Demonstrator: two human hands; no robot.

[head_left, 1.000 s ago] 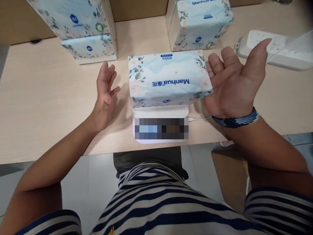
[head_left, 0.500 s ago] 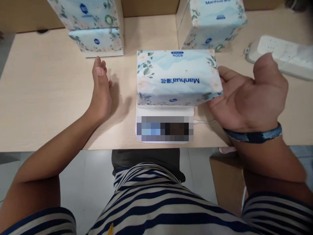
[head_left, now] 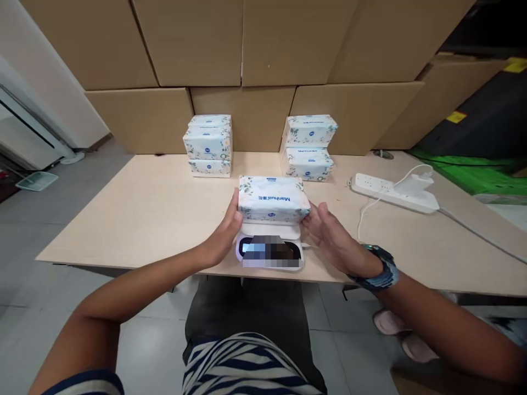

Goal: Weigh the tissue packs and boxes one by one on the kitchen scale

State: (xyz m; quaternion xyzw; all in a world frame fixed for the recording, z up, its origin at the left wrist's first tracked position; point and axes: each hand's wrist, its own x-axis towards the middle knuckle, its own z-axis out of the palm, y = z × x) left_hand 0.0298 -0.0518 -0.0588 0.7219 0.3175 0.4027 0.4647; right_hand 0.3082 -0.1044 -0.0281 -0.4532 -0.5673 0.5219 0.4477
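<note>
We have a tissue pack (head_left: 273,199) lying flat on a small white scale (head_left: 269,241) near the front edge of the table (head_left: 135,219), and both hands are closing in on it. Our left hand (head_left: 224,236) has its thumb against the pack's left end, fingers curled beneath or behind where we cannot see them. Our right hand (head_left: 329,236) is open, fingers spread and reaching to the right end; whether they touch the pack we cannot tell. The step in hand looks like taking hold of the pack on the scale. A lift from here would call for even pressure from both ends, since the wrapping is soft, and a straight rise so the scale does not shift. Two stacks of tissue packs (head_left: 209,144) (head_left: 308,147) stand behind, a power strip (head_left: 391,192) to the right.
</note>
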